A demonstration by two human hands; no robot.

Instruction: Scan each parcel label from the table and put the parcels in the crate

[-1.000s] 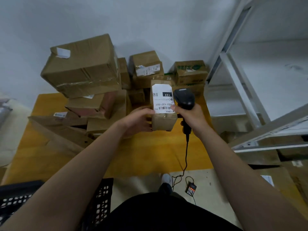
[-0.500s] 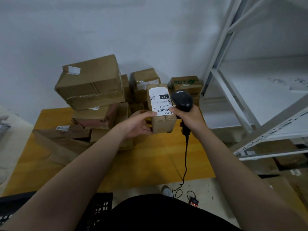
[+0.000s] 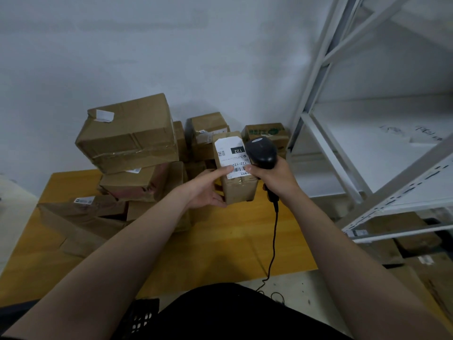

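A small brown parcel (image 3: 239, 190) with a white label (image 3: 231, 153) marked 122 is held upright above the yellow table (image 3: 220, 246). My left hand (image 3: 207, 190) grips its left side, thumb on the label's lower edge. My right hand (image 3: 275, 179) grips a black corded barcode scanner (image 3: 262, 152) right beside the parcel, its thumb touching the label's barcode. A corner of the black crate (image 3: 143, 317) shows at the bottom left, by my body.
Several cardboard boxes are stacked at the table's back and left, the largest box (image 3: 130, 133) on top. A white metal shelving rack (image 3: 367, 143) stands to the right, with more boxes on the floor under it. The scanner cable (image 3: 273, 241) hangs over the table's front edge.
The camera has tilted upward, so the crate has mostly dropped out of view. My left thumb has slid onto the label's lower edge. Parcel and scanner stay together.
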